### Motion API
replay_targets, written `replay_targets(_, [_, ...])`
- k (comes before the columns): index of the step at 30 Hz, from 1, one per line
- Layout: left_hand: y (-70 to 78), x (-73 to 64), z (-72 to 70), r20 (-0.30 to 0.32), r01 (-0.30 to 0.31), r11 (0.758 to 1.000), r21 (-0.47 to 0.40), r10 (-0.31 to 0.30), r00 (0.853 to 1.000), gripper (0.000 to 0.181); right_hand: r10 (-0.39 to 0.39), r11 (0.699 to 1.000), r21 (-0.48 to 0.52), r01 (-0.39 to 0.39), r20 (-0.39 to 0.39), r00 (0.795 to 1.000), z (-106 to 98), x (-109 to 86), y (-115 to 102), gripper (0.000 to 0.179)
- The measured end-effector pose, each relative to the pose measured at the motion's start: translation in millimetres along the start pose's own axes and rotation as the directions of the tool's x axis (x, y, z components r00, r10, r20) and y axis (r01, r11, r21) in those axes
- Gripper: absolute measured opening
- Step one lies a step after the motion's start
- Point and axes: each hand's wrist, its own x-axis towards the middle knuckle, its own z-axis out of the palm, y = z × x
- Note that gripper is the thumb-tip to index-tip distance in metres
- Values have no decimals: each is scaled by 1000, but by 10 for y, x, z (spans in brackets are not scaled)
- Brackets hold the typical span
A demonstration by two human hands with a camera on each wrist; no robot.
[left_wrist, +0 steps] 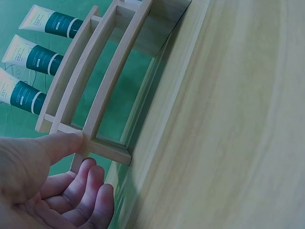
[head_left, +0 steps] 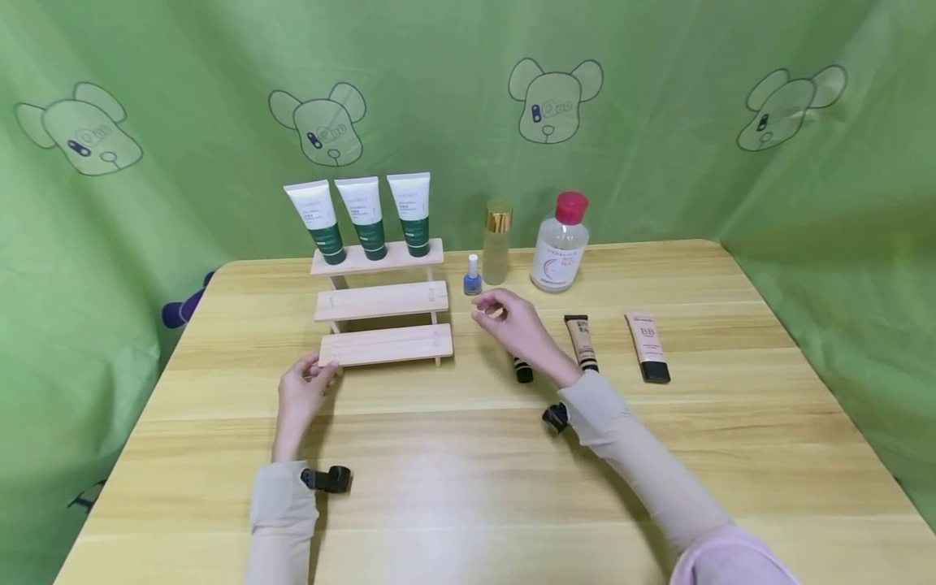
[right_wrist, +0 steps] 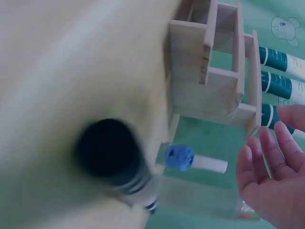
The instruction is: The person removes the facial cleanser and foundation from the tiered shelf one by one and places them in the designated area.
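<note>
A three-step wooden stand point(head_left: 386, 344) is at the left of the table, with white-and-green tubes point(head_left: 369, 219) standing on its top step. At the lowest step's front left corner, my left hand point(head_left: 301, 394) pinches the wood; the left wrist view has the thumb point(left_wrist: 66, 145) over the corner and fingers curled below. My right hand point(head_left: 522, 329) hovers right of the stand, its fingers loosely bent and holding nothing. Just beyond its fingertips stands a small blue nail polish bottle point(head_left: 472, 283) with a white cap. Beneath this hand lies a black-capped tube point(head_left: 522, 371), mostly hidden.
Behind the right hand stand a gold-capped clear bottle point(head_left: 496, 253) and a red-capped bottle point(head_left: 559, 253). A beige tube point(head_left: 581, 340) and a pink BB cream tube point(head_left: 647, 345) lie to the right. Green cloth point(head_left: 453, 106) hangs round the wooden table point(head_left: 424, 471).
</note>
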Motion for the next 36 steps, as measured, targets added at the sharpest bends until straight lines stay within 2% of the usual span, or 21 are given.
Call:
replay_targets(6, [8,6,17,4,3,1000,-6,-3,1000,50,-12,999,30,13,-36,999,66,297,-160,29])
replay_targets(11, [0,4,12,6,9,1000,1,-9,1000,51,11,998,57,-9,-38,999,152,550,-226,32])
replay_targets(16, [-18,11,16,5,1,1000,2,-1,1000,52,37,994,109,-31,-51,998,264,761,-257,45])
replay_targets(26, [-28,12,16,7,-3,1000,9,3,1000,50,87,980,188,-71,-78,993,349,1024,-331,56])
replay_targets(36, [-44,23,7,-2,-3,1000,4,3,1000,50,126,975,190,-113,-57,990,409,1194,-416,56])
